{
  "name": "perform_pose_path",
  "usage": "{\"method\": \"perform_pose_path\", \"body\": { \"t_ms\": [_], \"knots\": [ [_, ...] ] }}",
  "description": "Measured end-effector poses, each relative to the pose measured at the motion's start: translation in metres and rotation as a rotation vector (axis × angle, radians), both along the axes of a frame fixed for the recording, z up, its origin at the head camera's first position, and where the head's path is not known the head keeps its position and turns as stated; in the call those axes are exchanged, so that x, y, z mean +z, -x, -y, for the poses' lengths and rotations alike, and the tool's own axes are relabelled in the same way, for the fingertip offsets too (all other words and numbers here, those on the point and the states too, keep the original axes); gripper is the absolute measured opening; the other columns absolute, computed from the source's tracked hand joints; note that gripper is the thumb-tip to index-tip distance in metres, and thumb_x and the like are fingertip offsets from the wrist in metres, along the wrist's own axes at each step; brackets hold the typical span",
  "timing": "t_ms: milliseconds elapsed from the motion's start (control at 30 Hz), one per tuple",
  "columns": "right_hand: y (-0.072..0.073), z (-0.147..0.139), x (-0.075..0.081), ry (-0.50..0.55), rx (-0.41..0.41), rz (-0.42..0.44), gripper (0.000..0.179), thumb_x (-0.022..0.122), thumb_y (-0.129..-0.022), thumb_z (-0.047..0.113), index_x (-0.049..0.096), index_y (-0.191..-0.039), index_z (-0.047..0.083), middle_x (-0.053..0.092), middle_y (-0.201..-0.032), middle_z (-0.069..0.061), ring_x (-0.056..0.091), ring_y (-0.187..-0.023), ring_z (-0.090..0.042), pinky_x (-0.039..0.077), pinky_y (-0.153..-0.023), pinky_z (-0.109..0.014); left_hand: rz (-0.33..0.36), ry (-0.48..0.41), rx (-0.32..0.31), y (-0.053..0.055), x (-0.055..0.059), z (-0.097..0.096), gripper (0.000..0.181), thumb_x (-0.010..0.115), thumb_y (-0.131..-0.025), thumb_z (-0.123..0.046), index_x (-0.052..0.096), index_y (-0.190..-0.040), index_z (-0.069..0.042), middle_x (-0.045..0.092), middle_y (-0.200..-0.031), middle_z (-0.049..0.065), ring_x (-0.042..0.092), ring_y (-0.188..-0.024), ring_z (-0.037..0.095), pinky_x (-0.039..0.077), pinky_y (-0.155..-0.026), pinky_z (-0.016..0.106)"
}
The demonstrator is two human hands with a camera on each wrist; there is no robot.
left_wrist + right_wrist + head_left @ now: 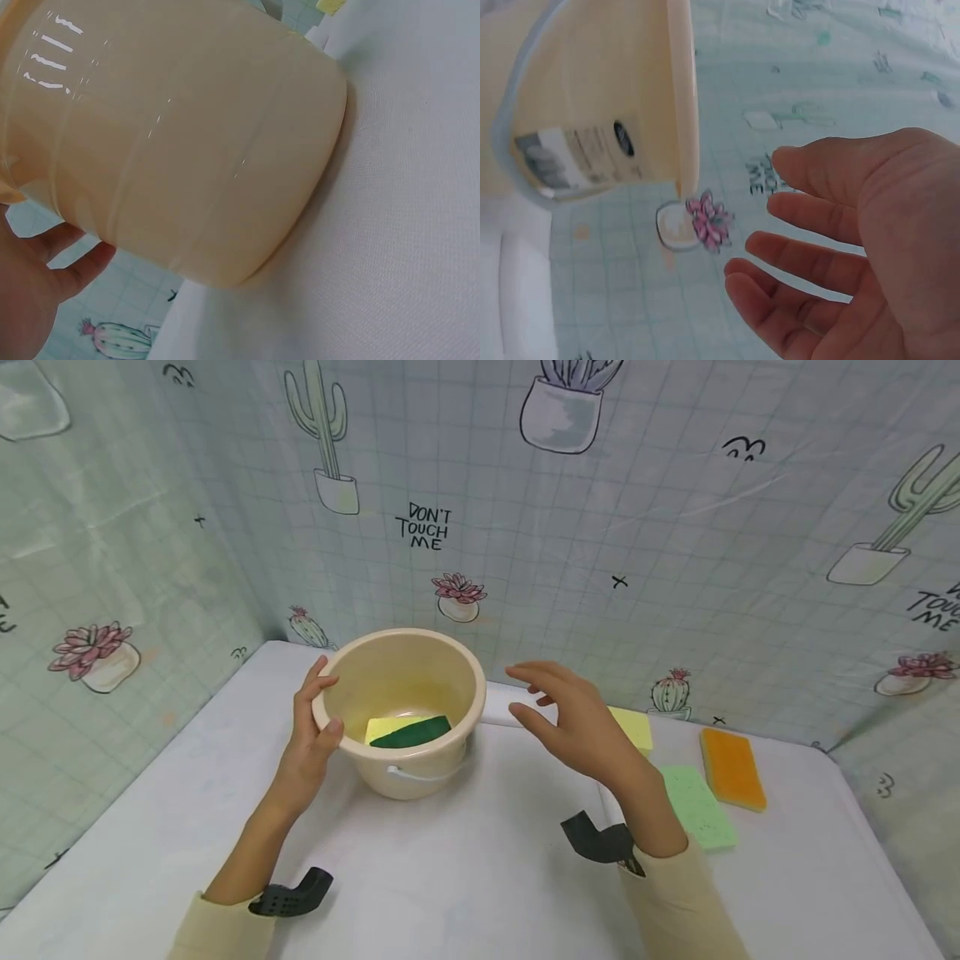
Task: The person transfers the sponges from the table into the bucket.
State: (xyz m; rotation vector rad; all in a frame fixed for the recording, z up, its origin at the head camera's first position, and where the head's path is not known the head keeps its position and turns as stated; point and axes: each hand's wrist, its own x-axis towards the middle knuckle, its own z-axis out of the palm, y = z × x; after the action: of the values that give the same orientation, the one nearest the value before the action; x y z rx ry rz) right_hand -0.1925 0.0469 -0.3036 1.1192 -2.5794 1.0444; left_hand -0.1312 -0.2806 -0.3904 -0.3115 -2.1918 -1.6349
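A cream plastic bucket [405, 777] stands on the white table, its white handle hanging down the front. Inside lie a yellow piece [382, 727] that looks like a sponge and a dark green pad [412, 732]. At the bucket's left side, my left hand [306, 727] grips the rim, with finger and thumb tips over its edge. The left wrist view shows some of its fingers against the outer wall. My right hand [573, 718] hovers to the right of the bucket, apart from it, fingers spread and loosely bent. Nothing is in that hand in the right wrist view.
Beyond the right forearm lie a yellow sheet [633, 727], a light green sheet [693, 810] and an orange sponge [733, 768] with a pale underside. The forearm partly covers both sheets. A cactus-printed curtain [525, 543] hangs behind the table and along its sides.
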Motion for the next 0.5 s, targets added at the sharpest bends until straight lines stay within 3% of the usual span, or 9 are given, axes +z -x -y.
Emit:
{"method": "perform_pose_path", "body": {
  "t_ms": [267, 500],
  "knots": [
    [0.0, -0.041, -0.02, 0.009, -0.107, 0.001, 0.043, 0.066, -0.091, 0.015, 0.056, -0.132, 0.008, 0.054, -0.133, -0.007, 0.056, -0.105, -0.024, 0.051, -0.086, -0.04, 0.0, -0.013, -0.004, 0.0, -0.001, -0.001, 0.054, 0.043, -0.095, -0.025, 0.024, -0.144, -0.015, 0.001, -0.157, -0.011, 0.016, -0.142, 0.024, 0.032, -0.104, 0.021],
    [0.012, -0.076, -0.044, 0.019, -0.212, -0.026, 0.044, 0.067, -0.09, 0.013, 0.055, -0.132, 0.005, 0.055, -0.13, -0.012, 0.057, -0.102, -0.029, 0.052, -0.082, -0.045, -0.001, -0.007, -0.011, -0.001, -0.001, -0.001, 0.053, 0.042, -0.095, -0.025, 0.024, -0.144, -0.016, 0.001, -0.157, -0.012, 0.015, -0.142, 0.024, 0.031, -0.105, 0.024]
  ]
}}
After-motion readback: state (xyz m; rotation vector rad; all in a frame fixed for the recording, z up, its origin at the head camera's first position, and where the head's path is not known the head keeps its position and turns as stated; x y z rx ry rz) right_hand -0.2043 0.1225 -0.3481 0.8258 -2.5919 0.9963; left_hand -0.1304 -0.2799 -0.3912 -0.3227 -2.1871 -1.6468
